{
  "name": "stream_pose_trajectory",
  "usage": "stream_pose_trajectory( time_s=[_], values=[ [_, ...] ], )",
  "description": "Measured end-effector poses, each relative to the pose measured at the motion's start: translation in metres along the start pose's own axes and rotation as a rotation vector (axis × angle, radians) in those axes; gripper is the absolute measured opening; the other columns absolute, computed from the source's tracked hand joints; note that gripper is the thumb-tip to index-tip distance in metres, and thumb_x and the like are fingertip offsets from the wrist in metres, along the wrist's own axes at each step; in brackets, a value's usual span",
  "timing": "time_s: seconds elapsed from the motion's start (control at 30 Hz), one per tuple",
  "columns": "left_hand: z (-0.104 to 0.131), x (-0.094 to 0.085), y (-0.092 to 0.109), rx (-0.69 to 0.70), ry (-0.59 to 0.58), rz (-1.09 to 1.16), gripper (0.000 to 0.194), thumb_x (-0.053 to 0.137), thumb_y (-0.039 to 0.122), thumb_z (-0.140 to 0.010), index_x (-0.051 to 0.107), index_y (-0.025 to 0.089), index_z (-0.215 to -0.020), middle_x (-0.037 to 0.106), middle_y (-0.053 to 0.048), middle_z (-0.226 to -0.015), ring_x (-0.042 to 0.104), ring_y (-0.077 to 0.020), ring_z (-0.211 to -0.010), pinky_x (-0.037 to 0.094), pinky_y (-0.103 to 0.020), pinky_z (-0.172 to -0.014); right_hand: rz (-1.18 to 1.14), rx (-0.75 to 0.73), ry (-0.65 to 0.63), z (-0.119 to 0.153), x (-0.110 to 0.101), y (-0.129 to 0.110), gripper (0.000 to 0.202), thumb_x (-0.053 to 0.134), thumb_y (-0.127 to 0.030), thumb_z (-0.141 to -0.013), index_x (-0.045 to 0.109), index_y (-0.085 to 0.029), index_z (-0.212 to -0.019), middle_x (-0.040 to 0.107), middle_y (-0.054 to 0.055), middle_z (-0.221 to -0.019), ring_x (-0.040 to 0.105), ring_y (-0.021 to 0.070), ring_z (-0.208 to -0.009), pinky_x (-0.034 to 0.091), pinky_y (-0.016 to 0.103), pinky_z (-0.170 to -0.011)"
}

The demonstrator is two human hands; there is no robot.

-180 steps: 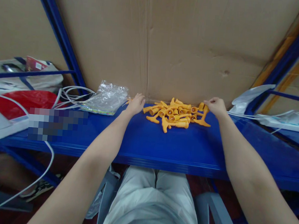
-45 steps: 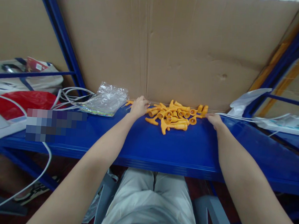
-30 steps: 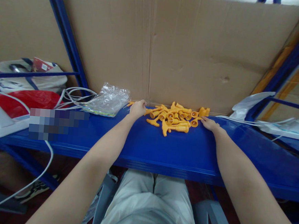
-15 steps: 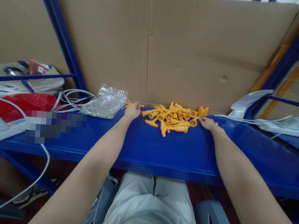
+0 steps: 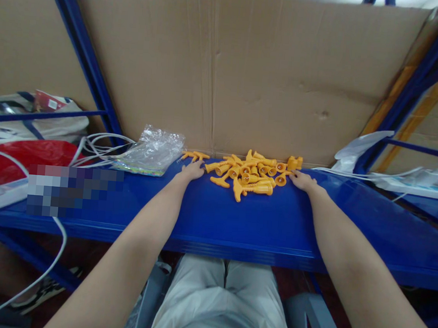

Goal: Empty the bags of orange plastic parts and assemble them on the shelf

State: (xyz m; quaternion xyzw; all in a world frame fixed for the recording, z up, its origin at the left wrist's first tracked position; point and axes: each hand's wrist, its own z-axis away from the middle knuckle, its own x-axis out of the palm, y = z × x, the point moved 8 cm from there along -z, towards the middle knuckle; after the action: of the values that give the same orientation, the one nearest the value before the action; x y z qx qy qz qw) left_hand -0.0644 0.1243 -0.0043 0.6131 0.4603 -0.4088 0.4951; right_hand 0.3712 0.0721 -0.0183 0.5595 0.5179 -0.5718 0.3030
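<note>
We rest our left hand (image 5: pixel 192 171) and right hand (image 5: pixel 301 180) flat on the blue shelf (image 5: pixel 237 221), flanking the orange plastic parts (image 5: pixel 254 171) at centre frame. Both grips spread, pinching nothing.

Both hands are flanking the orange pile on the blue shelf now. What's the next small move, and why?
Probably draw both hands inward and toward the body: the left hand and right hand bracket the orange plastic pieces, which lie loose near the cardboard backing. Two strays lie beyond the left hand.

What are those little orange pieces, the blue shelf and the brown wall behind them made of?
Orange pieces: likely moulded plastic, one even colour with a slight sheen. Blue shelf: probably painted metal, smooth, glossy, with a folded front edge. Brown wall: cardboard, matt, creased and dented.
</note>
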Motion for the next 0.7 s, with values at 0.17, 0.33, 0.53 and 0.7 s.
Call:
stream_pose_trajectory(
  time_s=[0.17,0.33,0.53,0.7],
  values=[
    [-0.001,-0.001,0.0,0.012,0.023,-0.023,0.048,0.051,0.032,-0.09,0.065,0.025,-0.135,0.061,-0.016,-0.144,0.055,-0.0398,-0.135,0.045,-0.06,-0.109,-0.008,0.011,-0.001,0.001,0.0,0.0,0.056,0.042,-0.046,-0.097,0.055,-0.027,-0.148,0.06,0.016,-0.145,0.054,0.0392,-0.136,0.037,0.068,-0.111],
    [0.001,-0.004,-0.004,-0.047,0.049,-0.053,0.052,0.049,0.044,-0.094,0.06,0.023,-0.14,0.047,-0.016,-0.158,0.047,-0.0359,-0.143,0.044,-0.046,-0.112,-0.007,0.029,-0.026,0.008,-0.004,-0.004,0.055,0.041,-0.041,-0.099,0.054,-0.025,-0.15,0.058,0.015,-0.149,0.051,0.037,-0.14,0.034,0.066,-0.115],
    [0.003,-0.002,-0.005,-0.068,0.028,-0.04,0.059,0.047,0.048,-0.095,0.051,0.026,-0.149,0.042,-0.016,-0.16,0.041,-0.0354,-0.146,0.042,-0.046,-0.113,-0.002,-0.007,-0.036,0.015,-0.011,-0.013,0.05,0.04,-0.031,-0.099,0.06,-0.018,-0.143,0.06,0.019,-0.145,0.056,0.0371,-0.135,0.044,0.058,-0.109],
    [0.004,-0.006,-0.003,-0.039,0.04,-0.02,0.058,0.05,0.044,-0.093,0.051,0.028,-0.149,0.046,-0.016,-0.158,0.041,-0.0375,-0.146,0.041,-0.051,-0.113,-0.005,-0.027,0.019,0.011,-0.013,-0.012,0.041,0.048,-0.027,-0.097,0.068,-0.02,-0.132,0.067,0.016,-0.136,0.06,0.0346,-0.13,0.048,0.053,-0.106]
  ],
)
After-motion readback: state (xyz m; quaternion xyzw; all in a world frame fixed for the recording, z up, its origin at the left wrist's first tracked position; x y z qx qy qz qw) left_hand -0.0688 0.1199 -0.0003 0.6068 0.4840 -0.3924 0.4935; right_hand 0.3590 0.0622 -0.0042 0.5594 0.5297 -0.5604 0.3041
